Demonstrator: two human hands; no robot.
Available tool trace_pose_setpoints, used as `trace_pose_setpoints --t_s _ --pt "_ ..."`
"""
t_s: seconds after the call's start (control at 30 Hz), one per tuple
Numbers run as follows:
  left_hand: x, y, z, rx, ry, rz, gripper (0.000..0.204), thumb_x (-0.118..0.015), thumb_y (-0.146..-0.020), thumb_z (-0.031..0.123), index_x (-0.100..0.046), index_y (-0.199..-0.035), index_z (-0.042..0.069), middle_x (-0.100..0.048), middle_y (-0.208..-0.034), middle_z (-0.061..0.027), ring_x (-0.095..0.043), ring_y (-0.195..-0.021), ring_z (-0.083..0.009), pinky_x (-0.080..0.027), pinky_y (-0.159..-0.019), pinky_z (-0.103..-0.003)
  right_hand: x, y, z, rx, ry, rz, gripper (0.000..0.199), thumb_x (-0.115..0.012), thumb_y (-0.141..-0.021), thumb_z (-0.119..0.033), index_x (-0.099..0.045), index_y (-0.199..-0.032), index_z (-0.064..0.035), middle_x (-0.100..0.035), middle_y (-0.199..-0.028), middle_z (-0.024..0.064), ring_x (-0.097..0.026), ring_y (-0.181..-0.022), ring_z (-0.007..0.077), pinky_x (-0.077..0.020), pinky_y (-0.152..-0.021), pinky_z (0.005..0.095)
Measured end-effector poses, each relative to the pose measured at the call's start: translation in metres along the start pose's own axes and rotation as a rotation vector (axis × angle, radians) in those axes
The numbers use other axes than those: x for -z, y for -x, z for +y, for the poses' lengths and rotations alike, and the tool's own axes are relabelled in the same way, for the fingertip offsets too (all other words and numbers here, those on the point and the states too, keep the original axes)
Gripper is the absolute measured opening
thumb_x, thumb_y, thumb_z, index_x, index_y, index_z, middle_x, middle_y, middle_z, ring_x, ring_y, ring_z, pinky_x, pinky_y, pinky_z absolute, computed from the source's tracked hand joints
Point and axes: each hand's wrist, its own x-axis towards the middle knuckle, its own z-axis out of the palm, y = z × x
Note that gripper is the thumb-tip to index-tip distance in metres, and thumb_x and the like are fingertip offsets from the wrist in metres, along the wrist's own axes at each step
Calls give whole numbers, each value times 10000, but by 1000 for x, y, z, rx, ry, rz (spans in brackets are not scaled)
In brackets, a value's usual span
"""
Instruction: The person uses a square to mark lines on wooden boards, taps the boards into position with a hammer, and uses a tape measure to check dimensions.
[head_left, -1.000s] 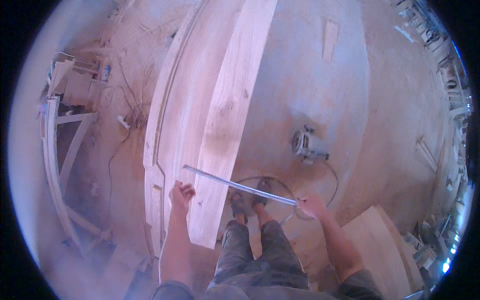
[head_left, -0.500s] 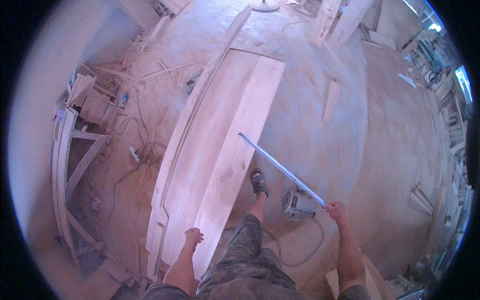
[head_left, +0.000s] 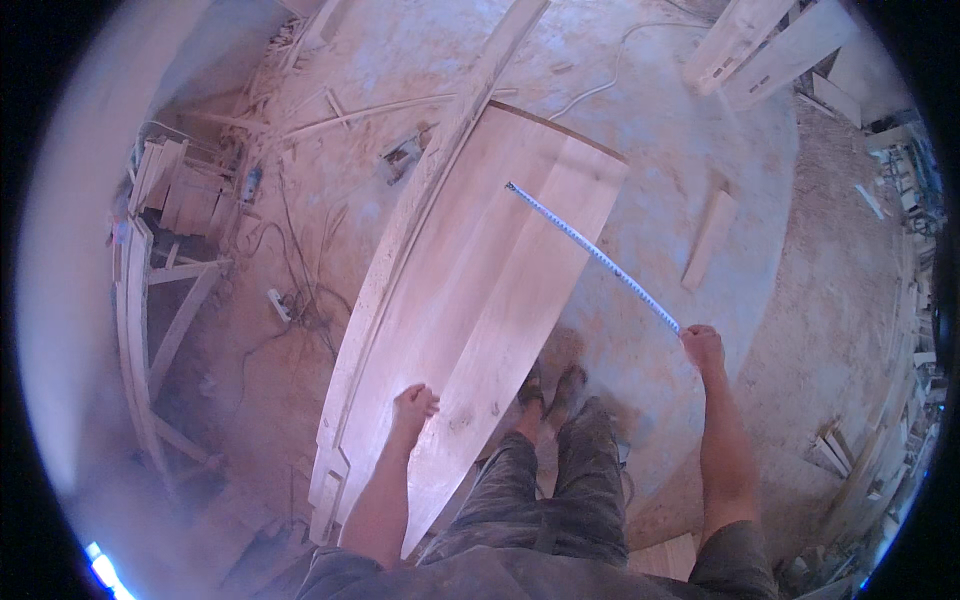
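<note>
Your right hand [head_left: 703, 346] is closed around the near end of a long, thin metal straightedge with a marked scale [head_left: 592, 254], which runs up and away from that hand to your left, its far end lying over the upper part of the stack of long pale wooden boards [head_left: 470, 300]. Your left hand [head_left: 413, 403] hangs empty, fingers loosely curled and a little apart, over the near end of those boards; you cannot tell from here whether it touches the wood. The two hands are well apart, with your feet and dark trousers [head_left: 545, 470] between them, on the dusty concrete floor [head_left: 790, 330] just beside the boards' right edge. Beyond your right hand, a short loose wooden offcut [head_left: 710, 238] lies on the floor, clear of the straightedge. Out past your left hand, a rough timber frame [head_left: 150, 330] stands among dark cables [head_left: 300, 290] and scattered scraps.
</note>
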Motion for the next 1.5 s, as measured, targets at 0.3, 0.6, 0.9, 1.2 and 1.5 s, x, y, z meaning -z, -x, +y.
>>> trace_pose_setpoints --t_s 0.3,0.6,0.9,1.2,1.5 --pt "-104 -148 252 17 455 33 360 -542 -943 264 -546 -1157 -26 -658 -1028 -197 -657 -790 -258 -554 -715 -379 25 -180 -63 40 -22 -70 366 -561 -880 -419 -741 -963 -111 -705 -956 168 -664 -921 387 -523 -830 478" --pt "-156 -258 386 -91 422 22 415 -574 -951 267 -511 -1278 20 -615 -1190 -169 -626 -1007 -280 -517 -860 -410 35 -284 -116 153 40 -258 316 -557 -886 -390 -743 -965 -147 -706 -975 142 -653 -963 357 -518 -840 468" --pt "-160 -363 426 -439 -114 -57 581 -608 -884 149 -447 -1416 -19 -557 -1343 -112 -521 -1193 -207 -377 -1028 -297 31 -310 -129 46 -101 -423 306 -588 -850 -368 -754 -993 -156 -716 -1026 118 -668 -983 325 -526 -871 436" --pt "-178 -375 438 -550 -488 68 553 -586 -890 89 -430 -1394 -77 -340 -1493 -201 -399 -1371 -297 -282 -1164 -364 33 -305 -124 -29 -114 -436 324 -581 -847 -349 -743 -1056 -162 -714 -1054 117 -668 -994 327 -526 -870 435" --pt "-147 -411 417 -802 -796 134 488 -589 -870 153 -543 -1308 -57 -423 -1411 -236 -389 -1356 -347 -308 -1147 -391 28 -312 -129 -34 -102 -466 305 -627 -846 -352 -738 -1064 -169 -716 -1051 116 -676 -980 320 -527 -865 436"
